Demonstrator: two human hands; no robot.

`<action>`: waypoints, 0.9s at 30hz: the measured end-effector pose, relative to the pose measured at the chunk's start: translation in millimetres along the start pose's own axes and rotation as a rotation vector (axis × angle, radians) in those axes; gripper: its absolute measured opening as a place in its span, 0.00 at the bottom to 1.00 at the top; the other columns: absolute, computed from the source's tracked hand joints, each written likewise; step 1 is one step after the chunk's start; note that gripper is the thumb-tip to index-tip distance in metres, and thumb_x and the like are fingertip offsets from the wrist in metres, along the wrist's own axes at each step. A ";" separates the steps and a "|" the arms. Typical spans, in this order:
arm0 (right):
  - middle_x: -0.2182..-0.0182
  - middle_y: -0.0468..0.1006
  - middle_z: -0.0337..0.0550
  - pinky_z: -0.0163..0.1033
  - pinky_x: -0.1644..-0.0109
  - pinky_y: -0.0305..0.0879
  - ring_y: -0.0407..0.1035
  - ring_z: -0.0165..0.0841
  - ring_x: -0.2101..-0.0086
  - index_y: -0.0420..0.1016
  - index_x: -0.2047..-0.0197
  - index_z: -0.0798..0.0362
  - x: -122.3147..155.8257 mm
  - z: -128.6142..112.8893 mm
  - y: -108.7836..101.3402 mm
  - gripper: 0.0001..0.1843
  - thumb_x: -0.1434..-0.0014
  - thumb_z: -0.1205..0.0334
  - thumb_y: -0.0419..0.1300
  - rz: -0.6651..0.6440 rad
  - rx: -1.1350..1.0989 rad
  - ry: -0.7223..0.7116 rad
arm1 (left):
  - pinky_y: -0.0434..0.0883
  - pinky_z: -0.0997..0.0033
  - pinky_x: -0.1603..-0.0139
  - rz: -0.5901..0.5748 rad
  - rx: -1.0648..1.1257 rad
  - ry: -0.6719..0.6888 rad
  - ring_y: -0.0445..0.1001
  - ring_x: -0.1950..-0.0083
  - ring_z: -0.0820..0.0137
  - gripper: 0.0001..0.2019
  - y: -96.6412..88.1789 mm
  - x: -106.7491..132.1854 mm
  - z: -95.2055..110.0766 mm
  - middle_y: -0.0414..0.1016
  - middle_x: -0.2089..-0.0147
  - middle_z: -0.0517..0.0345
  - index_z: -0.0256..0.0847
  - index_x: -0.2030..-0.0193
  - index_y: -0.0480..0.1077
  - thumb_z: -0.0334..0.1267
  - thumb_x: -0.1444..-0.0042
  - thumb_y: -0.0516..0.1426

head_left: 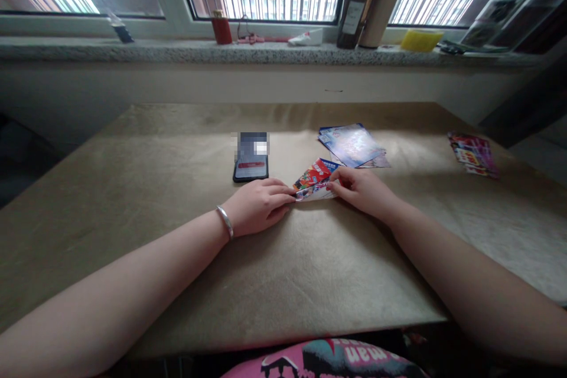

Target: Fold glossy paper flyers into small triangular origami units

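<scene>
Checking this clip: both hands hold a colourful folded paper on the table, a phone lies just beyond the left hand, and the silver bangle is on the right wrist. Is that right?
Not quite. The head view shows the silver bangle on the left wrist, not the right. The rest holds: left hand and right hand hold the colourful folded paper on the table, and the phone lies just beyond the left hand.

Forearms unsleeved, a thin silver bangle [225,222] by the left hand [257,207], and a pink printed top [328,360].
</scene>
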State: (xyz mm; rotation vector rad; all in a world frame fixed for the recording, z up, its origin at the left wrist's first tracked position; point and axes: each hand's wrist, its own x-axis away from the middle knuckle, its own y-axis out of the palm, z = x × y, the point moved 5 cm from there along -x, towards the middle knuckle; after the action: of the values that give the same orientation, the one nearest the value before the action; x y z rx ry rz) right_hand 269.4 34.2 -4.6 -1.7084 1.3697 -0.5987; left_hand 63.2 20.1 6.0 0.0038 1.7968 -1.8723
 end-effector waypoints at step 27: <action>0.77 0.72 0.38 0.34 0.73 0.52 0.63 0.30 0.76 0.70 0.68 0.51 -4.0 5.1 -0.1 0.08 0.43 0.56 0.55 -0.017 0.117 0.103 | 0.74 0.63 0.50 -0.025 0.008 0.082 0.72 0.50 0.66 0.16 3.1 1.7 3.2 0.73 0.49 0.46 0.35 0.47 0.69 0.30 0.39 0.49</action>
State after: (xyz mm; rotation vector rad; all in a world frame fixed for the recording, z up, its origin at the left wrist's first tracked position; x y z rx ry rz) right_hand 272.4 39.5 -6.7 -1.6154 1.3652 -0.7705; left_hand 64.1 16.6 3.0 0.0619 1.8518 -1.9218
